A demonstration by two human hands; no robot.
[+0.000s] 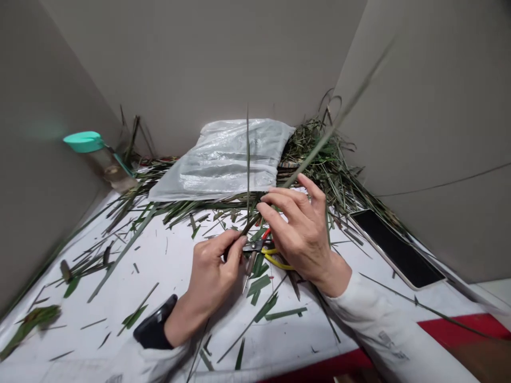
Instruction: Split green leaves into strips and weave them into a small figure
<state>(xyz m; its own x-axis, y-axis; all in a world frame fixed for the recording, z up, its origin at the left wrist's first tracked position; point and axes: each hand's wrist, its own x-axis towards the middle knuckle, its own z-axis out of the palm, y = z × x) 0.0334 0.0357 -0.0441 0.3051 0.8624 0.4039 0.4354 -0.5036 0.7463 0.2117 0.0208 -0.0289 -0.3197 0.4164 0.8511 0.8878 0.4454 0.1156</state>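
My left hand (213, 268) is closed in a pinch on the base of a thin green leaf strip (248, 159) that stands straight up. My right hand (299, 229) is just to its right, fingers curled round a long stem (339, 119) that runs up and to the right, blurred at its far end. Under both hands, on the white table cover (171, 266), lie small shears with yellow handles (275, 258) and a red part. Cut green strips lie scattered around them.
A clear plastic bag (223, 159) lies behind the hands, with a heap of green stems (331, 165) to its right. A dark phone (397, 247) lies at the right. A bottle with a teal cap (85, 142) stands at the left wall. Grey walls enclose three sides.
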